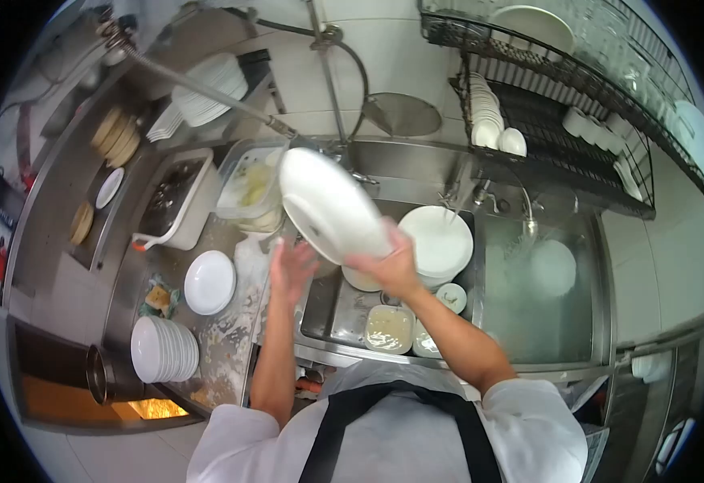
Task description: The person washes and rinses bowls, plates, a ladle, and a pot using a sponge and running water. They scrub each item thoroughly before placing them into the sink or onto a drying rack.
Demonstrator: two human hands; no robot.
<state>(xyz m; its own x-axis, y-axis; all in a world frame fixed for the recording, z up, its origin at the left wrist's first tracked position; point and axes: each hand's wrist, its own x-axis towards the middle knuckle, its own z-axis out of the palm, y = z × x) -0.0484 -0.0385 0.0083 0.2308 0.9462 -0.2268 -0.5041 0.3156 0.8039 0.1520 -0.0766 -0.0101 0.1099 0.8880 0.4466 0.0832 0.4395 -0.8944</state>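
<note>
A large white plate [328, 197] is held up, steeply tilted, over the left sink basin. My right hand [391, 264] grips its lower right rim, slightly blurred. Just below the plate's lower left edge is my left hand [292, 270], fingers apart and holding nothing. Behind my right hand a big round white dish [436, 241] rests in the basin. Lower in the same basin stand a rectangular container of cloudy liquid [390, 329] and a small white bowl [451, 299].
The right basin [545, 310] holds water with a white round dish [553, 267] under a running tap. On the left counter are a stack of white plates [164, 349], a single plate [209, 282] and a white tub [179, 201]. A black dish rack [561, 97] hangs upper right.
</note>
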